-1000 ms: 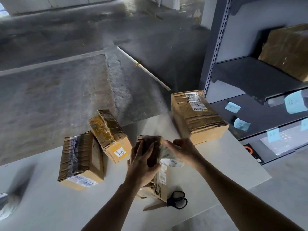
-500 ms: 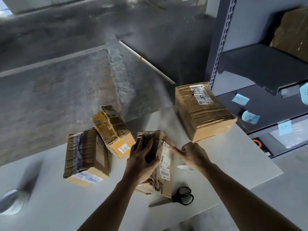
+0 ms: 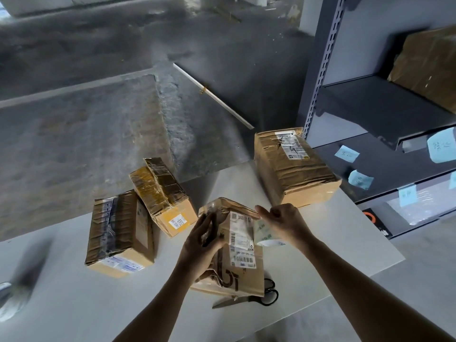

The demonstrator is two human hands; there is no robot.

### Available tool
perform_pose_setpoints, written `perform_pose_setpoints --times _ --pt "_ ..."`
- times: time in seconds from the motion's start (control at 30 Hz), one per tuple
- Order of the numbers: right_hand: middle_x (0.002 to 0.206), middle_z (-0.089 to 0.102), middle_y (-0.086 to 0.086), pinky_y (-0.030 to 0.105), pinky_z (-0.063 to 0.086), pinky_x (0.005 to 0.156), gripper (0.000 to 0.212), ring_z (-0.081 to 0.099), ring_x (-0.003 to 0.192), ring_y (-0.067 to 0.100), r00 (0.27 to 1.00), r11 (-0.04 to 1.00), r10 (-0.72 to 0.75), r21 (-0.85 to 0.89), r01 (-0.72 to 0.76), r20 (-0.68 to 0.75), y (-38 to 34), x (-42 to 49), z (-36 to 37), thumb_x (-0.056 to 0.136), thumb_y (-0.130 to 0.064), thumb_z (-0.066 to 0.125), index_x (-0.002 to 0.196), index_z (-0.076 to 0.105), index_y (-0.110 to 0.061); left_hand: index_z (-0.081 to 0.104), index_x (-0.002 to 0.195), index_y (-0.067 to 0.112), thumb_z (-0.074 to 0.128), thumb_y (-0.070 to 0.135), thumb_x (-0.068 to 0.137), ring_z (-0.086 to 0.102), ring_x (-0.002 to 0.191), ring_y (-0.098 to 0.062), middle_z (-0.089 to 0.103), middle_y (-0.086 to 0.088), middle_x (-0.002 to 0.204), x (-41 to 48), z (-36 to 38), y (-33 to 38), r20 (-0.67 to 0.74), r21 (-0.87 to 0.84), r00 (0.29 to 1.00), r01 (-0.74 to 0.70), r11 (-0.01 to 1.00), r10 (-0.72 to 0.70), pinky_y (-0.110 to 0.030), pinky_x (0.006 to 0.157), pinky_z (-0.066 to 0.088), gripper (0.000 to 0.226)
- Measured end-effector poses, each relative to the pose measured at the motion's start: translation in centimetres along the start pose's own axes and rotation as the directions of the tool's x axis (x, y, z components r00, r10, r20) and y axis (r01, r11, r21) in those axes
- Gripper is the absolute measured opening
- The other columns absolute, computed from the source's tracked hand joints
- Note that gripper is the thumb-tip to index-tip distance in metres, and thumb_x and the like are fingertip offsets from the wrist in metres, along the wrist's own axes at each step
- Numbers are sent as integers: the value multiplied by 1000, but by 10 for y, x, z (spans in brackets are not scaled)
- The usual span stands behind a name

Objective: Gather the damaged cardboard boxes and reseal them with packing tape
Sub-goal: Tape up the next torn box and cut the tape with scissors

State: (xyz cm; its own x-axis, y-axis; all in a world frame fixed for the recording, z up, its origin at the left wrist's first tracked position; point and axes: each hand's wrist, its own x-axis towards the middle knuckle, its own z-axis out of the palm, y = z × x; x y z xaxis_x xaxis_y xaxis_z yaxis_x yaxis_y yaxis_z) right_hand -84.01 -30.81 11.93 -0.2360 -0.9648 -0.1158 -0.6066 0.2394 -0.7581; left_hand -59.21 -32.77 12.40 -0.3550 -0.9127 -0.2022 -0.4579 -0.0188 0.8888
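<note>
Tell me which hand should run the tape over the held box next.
Likely right. The right hand holds the tape roll beside the box, while the left hand grips the box to steady it.

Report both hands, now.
Left hand: grips the box.
Right hand: holds the tape roll.

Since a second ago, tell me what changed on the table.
The right hand carried the tape roll from atop the small box to its right side; the box tipped, showing its label. The left hand kept gripping it. Scissors and the other three boxes stayed put.
</note>
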Motion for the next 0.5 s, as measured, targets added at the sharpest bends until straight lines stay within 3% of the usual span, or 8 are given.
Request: perform_pose_setpoints --times 0.13,0.23,0.37,0.5 --pt "62 69 2 40 50 48 68 69 55 14 998 992 59 111 -60 4 -4 0 0 84 -65 60 63 60 0 24 125 81 57 69 74 36 143 -19 38 9 156 -2 -8 -6 88 -41 995 46 998 -42 -52 105 46 62" --pt "59 65 11 41 40 48 65 71 62 19 998 976 40 213 -48 41 -16 1 6 84 -61 66 57 50 -4 35 132 62 53 57 80 54 126 -21 56 5 138 -9 -19 -10 103 -182 984 162 970 -145 -38 88 56 55" --pt "55 55 5 33 31 52 56 61 57 16 997 958 42 281 -57 59 -26 1 10 83 -58 70 52 45 -19 42 126 55 42 49 84 64 106 -5 64 14 123 -11 -19 -6 114 -213 987 134 968 -112 -21 74 54 43" --pt "57 50 15 30 32 50 66 54 57 23 997 943 33 327 -53 67 -36 2 16 73 -67 68 55 46 -7 46 120 47 31 58 91 65 97 -1 64 20 111 -7 -17 4 58 -125 993 105 987 -99 -9 63 48 34"
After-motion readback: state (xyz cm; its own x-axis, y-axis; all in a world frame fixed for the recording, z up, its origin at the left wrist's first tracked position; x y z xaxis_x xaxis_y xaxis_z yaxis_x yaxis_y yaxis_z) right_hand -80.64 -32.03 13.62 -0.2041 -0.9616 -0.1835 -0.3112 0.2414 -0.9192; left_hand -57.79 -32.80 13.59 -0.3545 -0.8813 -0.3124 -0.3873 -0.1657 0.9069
